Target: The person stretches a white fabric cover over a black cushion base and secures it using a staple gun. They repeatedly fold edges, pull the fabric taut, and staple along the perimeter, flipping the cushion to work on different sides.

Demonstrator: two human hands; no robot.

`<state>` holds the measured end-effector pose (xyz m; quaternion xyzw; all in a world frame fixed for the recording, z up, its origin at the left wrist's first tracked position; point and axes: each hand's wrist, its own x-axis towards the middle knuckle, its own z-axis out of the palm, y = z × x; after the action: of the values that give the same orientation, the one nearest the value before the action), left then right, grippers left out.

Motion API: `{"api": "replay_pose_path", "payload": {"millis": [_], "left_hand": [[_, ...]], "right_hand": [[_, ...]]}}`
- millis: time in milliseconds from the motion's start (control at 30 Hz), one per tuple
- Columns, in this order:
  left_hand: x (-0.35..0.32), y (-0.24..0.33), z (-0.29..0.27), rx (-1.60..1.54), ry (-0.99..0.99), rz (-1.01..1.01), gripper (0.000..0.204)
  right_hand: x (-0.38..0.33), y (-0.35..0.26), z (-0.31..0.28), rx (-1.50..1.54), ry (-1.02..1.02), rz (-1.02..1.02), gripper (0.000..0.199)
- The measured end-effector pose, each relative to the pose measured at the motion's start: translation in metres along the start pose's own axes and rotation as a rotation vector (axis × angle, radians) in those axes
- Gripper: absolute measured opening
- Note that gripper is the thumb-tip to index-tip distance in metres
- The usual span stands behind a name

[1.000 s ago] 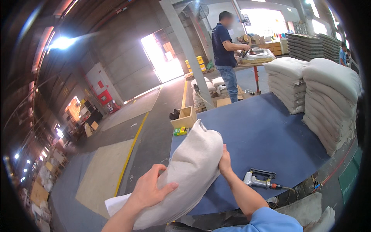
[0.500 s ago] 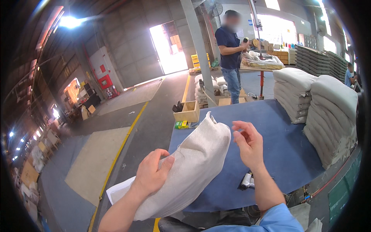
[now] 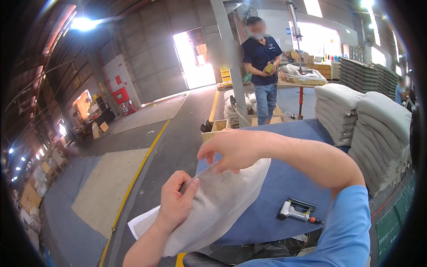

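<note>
A light grey fabric-covered cushion (image 3: 222,200) leans tilted over the near left part of the blue table, with a white edge showing at its lower left. My left hand (image 3: 177,196) is closed on its left edge, thumb on the fabric side. My right hand (image 3: 231,151) reaches across above the upper part of the cushion, its fingers bent and apart close to the same edge; I see nothing between them. The right forearm hides the cushion's top corner. On the table to the right lies a silver staple gun (image 3: 296,211) with an orange-and-black hose fitting.
Two stacks of grey cushions (image 3: 380,138) stand at the table's (image 3: 307,164) right side. A wooden box (image 3: 215,128) with dark items sits at the far left corner. Beyond the table a co-worker (image 3: 262,62) stands holding a yellowish-green object, beside a metal post (image 3: 238,84).
My right hand has swung left from beside the cushion to above its left edge. The cushion's top has tipped lower. The co-worker has turned toward the table.
</note>
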<state>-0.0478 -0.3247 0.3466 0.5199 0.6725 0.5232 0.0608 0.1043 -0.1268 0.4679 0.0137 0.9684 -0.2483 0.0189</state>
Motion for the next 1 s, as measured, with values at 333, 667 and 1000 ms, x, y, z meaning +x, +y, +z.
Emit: {"api": "replay_pose_path", "payload": {"millis": [333,667,1000], "left_hand": [[-0.004,0.001,-0.003,-0.041,-0.038,-0.005,0.022],[-0.024,0.055,-0.026,0.678,-0.46,0.111,0.109],[-0.034,0.079,-0.01,0.73,-0.395,-0.284,0.111]], "right_hand": [[0.016,0.007,0.018,-0.221,-0.23,0.153,0.03],[-0.004,0.043,0.089,-0.231,0.387,-0.074,0.026],[-0.016,0.057,0.102,-0.153,0.848,-0.298,0.011]]}}
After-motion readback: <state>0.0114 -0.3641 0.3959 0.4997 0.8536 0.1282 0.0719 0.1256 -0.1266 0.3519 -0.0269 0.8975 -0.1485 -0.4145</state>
